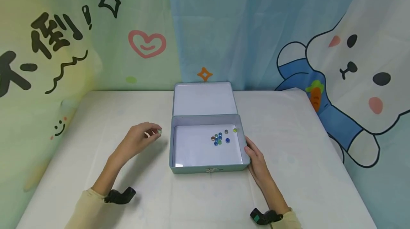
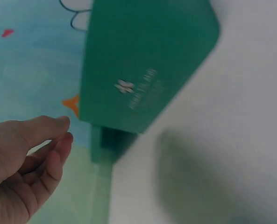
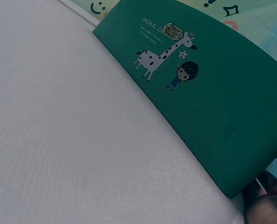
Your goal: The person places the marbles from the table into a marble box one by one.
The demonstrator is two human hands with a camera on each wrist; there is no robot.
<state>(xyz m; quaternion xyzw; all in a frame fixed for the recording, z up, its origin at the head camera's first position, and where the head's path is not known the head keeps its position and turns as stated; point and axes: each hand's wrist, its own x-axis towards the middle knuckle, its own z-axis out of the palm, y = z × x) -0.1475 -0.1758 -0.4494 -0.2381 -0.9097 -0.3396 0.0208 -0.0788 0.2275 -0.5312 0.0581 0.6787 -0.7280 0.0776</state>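
My left hand (image 1: 141, 138) is raised left of the green tin box (image 1: 192, 150), pinching a small clear glass marble (image 1: 159, 131) between thumb and fingertips. In the left wrist view the fingertips of the left hand (image 2: 31, 163) meet, and the marble is hidden. The box stands with its lid (image 1: 203, 99) tipped back. Several marbles (image 1: 227, 140), blue, green, brown and clear, lie on its floor, mostly right of the middle. My right hand (image 1: 258, 161) holds the box's right side; the right wrist view shows only part of the right hand (image 3: 266, 207) at the corner.
A white cloth (image 1: 310, 172) covers the table beneath the box. Behind it hangs a printed curtain (image 1: 208, 26) with a cartoon rabbit. The box front (image 3: 222, 107) carries a small metal clasp (image 3: 172, 31) and a giraffe drawing.
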